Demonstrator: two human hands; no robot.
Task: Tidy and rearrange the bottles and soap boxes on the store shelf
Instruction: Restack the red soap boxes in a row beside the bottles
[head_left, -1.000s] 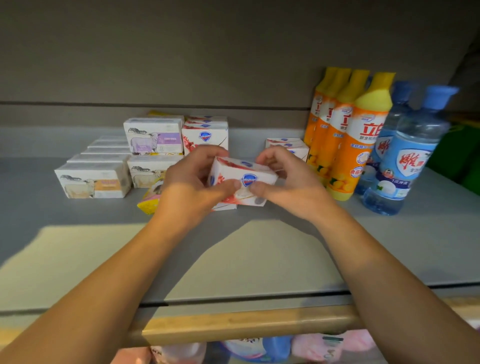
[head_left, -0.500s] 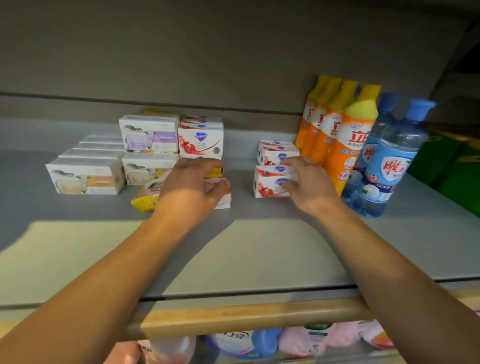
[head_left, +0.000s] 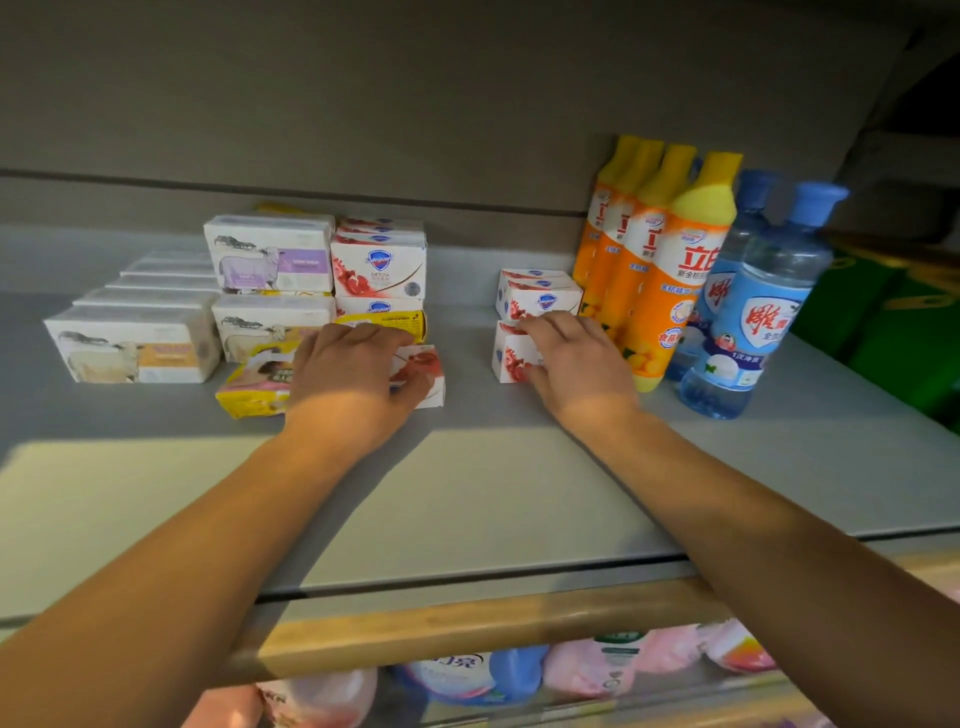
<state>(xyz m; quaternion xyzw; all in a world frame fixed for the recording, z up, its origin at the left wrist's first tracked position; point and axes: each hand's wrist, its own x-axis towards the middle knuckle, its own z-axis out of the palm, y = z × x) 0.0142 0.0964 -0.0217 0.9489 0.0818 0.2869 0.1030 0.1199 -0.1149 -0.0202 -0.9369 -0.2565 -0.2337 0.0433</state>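
Note:
My left hand (head_left: 358, 379) grips a red-and-white soap box (head_left: 427, 375) lying flat on the grey shelf (head_left: 467, 493), fingers over its top and thumb on its front. My right hand (head_left: 571, 364) holds the front red-and-white soap box (head_left: 508, 358) of a short row; another such box (head_left: 540, 301) stands right behind it. That row sits just left of several orange dish-soap bottles (head_left: 675, 280) and two blue bottles (head_left: 753, 322). A stack of the same red-and-white boxes (head_left: 379, 265) stands behind my left hand.
White sheep-print soap boxes (head_left: 135, 343) fill the left side, some stacked (head_left: 270, 254). A yellow-and-pink packet (head_left: 254, 389) lies tilted beside my left hand, and a yellow box (head_left: 389, 322) behind it. Green packs (head_left: 893, 322) stand far right. Bottles show on the shelf below (head_left: 467, 675).
One second ago both hands held one red-and-white box in the air. My right hand set it down in front of the right row. My left hand dropped onto the box lying on the shelf.

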